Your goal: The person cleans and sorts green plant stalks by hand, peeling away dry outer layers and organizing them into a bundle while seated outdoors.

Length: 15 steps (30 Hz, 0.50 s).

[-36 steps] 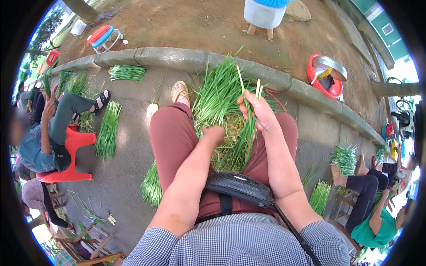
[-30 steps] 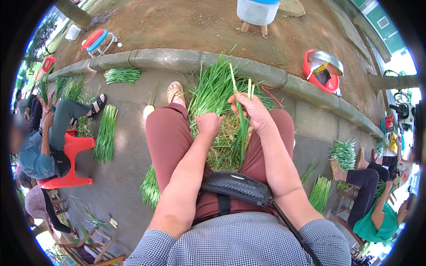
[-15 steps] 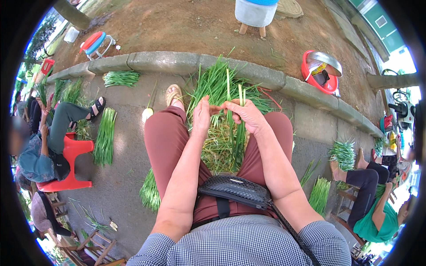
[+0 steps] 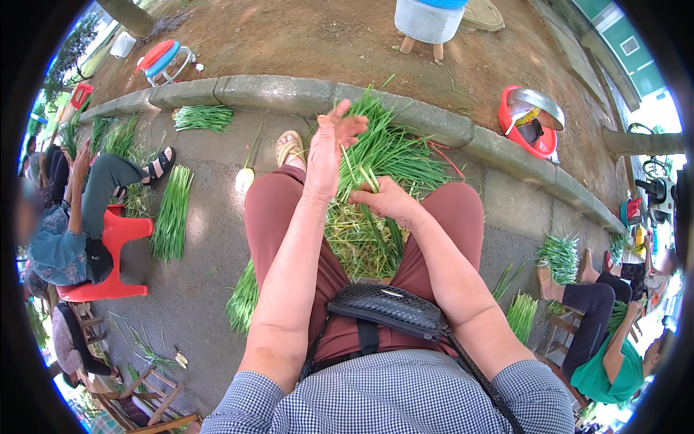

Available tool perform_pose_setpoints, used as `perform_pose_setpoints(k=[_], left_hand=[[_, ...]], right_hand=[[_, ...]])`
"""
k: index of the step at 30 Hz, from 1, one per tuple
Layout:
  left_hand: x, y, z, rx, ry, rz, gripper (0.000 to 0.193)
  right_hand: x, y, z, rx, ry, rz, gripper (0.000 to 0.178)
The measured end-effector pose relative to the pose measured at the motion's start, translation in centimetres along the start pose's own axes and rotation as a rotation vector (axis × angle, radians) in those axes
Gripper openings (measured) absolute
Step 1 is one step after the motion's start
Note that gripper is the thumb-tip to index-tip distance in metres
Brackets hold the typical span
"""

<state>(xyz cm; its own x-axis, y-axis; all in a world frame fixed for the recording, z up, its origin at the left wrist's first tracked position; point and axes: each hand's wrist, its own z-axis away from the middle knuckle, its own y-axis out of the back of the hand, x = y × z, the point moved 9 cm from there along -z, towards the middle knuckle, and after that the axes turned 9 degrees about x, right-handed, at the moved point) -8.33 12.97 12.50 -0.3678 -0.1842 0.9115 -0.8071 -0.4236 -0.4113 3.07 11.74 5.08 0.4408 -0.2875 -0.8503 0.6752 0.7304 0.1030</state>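
Note:
My right hand (image 4: pixel 388 201) is closed around a few long green chives (image 4: pixel 376 224), their pale ends sticking up and the leaves hanging between my knees. Raised higher beside it, my left hand (image 4: pixel 331 155) has its fingers spread apart. One chive's pale end reaches to the left palm; whether it touches cannot be told. Beyond both hands lies a loose heap of chives (image 4: pixel 408 155) near the curb. Yellowish trimmings (image 4: pixel 350 242) cover the ground between my legs.
A concrete curb (image 4: pixel 282 94) runs across ahead. Chive bundles (image 4: pixel 172 217) lie left, with more (image 4: pixel 521 315) at right. A person sits on a red stool (image 4: pixel 123 239) at left; another in a green shirt (image 4: pixel 614 369) sits right. A red basin (image 4: pixel 531 137) stands past the curb.
My left hand has moved up and its fingers have spread, away from the right fingertips. The right hand has come slightly lower and nearer, and the chives in it now tilt.

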Motion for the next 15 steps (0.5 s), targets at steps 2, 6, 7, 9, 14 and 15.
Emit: perform_pose_setpoints(k=[2, 6, 7, 9, 14, 15], left_hand=[[-0.7, -0.6, 0.5, -0.049, 0.026, -0.070, 0.066], [-1.4, -1.6, 2.1, -0.087, -0.010, -0.203, 0.068], [-1.4, -1.8, 2.3, -0.100, -0.035, -0.225, 0.067], [-1.5, -2.5, 2.6, -0.128, -0.084, -0.270, 0.066], [-2.4, -3.1, 3.6, -0.203, -0.141, -0.597, 0.055], [-2.5, -3.1, 3.7, -0.194, -0.164, -0.616, 0.055]], right_hand=[[0.3, -0.3, -0.2, -0.025, 0.003, 0.052, 0.022], [0.2, -0.6, -0.3, -0.048, -0.019, -0.065, 0.020], [0.4, -0.5, -0.3, -0.041, -0.036, -0.060, 0.019], [0.6, -0.2, -0.3, -0.027, -0.069, -0.052, 0.019], [1.2, -0.2, -1.0, -0.013, 0.023, -0.034, 0.016], [0.6, -0.4, -0.7, 0.001, 0.041, -0.054, 0.013]])
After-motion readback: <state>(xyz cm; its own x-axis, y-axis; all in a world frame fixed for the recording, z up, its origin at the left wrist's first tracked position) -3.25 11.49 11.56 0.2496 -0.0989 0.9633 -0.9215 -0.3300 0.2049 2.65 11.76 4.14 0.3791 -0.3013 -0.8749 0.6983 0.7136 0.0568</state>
